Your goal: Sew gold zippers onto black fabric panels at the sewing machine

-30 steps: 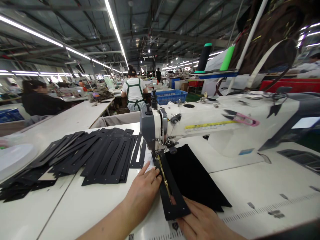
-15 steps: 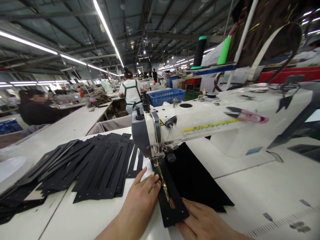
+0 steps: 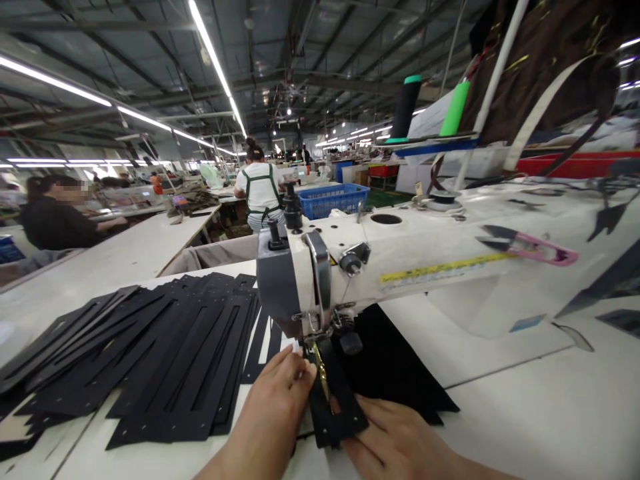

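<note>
A narrow black panel (image 3: 341, 425) with a gold zipper (image 3: 323, 375) along its slot lies under the presser foot of a white sewing machine (image 3: 370, 247). My left hand (image 3: 273, 403) is closed, its fingertips bunched at the panel's left edge just below the foot. At the near right corner, my right hand (image 3: 400, 437) grips the same panel, with its fingers partly hidden beneath. A wide black cloth (image 3: 395, 370) extends from beside the foot to the right of the panel. The needle point cannot be made out.
Many slotted black panels (image 3: 185, 373) overlap on the table at left. Pink-handled thread snips (image 3: 540, 250) rest on the machine arm. Black (image 3: 405, 110) and green (image 3: 455, 110) thread cones stand behind. Beyond are a blue basket (image 3: 333, 200) and co-workers.
My left hand's fingers have drawn together at the panel's edge. The panel's near end sits slightly closer to the foot, with my right hand still on it. The camera view has shifted a little.
</note>
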### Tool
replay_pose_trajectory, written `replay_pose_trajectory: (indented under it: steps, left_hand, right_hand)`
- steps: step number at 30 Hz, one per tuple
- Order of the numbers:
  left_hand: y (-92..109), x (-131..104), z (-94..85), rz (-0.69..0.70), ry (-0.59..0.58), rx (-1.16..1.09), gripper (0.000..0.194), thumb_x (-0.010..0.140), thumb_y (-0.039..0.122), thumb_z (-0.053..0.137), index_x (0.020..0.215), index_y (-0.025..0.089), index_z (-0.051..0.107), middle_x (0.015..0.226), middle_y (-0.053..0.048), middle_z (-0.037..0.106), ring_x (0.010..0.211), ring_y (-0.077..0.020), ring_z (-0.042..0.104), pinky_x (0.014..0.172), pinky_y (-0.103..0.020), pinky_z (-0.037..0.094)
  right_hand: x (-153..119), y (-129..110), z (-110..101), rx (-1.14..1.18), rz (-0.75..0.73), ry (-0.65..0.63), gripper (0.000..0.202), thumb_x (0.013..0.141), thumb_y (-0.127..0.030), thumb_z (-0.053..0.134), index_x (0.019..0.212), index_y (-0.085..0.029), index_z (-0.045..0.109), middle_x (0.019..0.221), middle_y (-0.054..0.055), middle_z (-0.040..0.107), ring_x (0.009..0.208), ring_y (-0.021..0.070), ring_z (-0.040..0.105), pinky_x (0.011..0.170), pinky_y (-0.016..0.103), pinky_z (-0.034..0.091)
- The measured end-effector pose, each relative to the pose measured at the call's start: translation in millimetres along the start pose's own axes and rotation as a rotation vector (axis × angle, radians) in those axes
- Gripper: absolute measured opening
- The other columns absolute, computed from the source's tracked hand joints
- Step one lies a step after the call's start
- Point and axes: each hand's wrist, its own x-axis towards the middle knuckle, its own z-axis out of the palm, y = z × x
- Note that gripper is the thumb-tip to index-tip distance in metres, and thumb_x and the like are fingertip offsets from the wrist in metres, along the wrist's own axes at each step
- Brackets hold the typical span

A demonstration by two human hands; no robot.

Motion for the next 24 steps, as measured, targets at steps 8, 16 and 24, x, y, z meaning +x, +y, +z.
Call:
replay_pose_trajectory:
  steps: [8,16,24]
  left_hand:
    - [1.4,-0.3,-5.4,-0.097,-0.140,-0.067,0.030,0.075,0.004,0.047,0.100,0.016,0.058,0.101,-0.010,0.063,0.103,-0.0218,0.057,0.089,-0.037,0.048]
    - [24.5,-1.7,-31.0,-0.247,-0.187,-0.144,0.028,0.086,0.016,0.039,0.106,0.018,0.059,0.109,-0.008,0.063,0.105,-0.0209,0.056,0.095,-0.048,0.041]
    - [30.5,-11.3,-22.0,-0.288,-0.226,-0.118,0.046,0.065,0.007,0.049,0.109,0.014,0.057,0.114,-0.013,0.058,0.112,-0.0241,0.049,0.101,-0.050,0.030]
  right_hand:
    - [5.4,3.4,-9.6,-0.013,-0.012,-0.139,0.031,0.088,-0.009,0.033,0.084,-0.014,0.063,0.078,0.007,0.065,0.076,0.0168,0.060,0.069,0.025,0.049]
    - [42.7,7.0,-11.6,-0.065,0.335,-0.443,0.018,0.073,-0.026,0.061,0.088,-0.015,0.062,0.088,0.009,0.062,0.082,0.0258,0.056,0.072,0.038,0.045]
    - [55.7,36.0,-6.5,0.051,0.435,-0.543,0.021,0.081,-0.008,0.042,0.078,-0.013,0.062,0.077,0.007,0.064,0.070,0.0179,0.060,0.063,0.026,0.044]
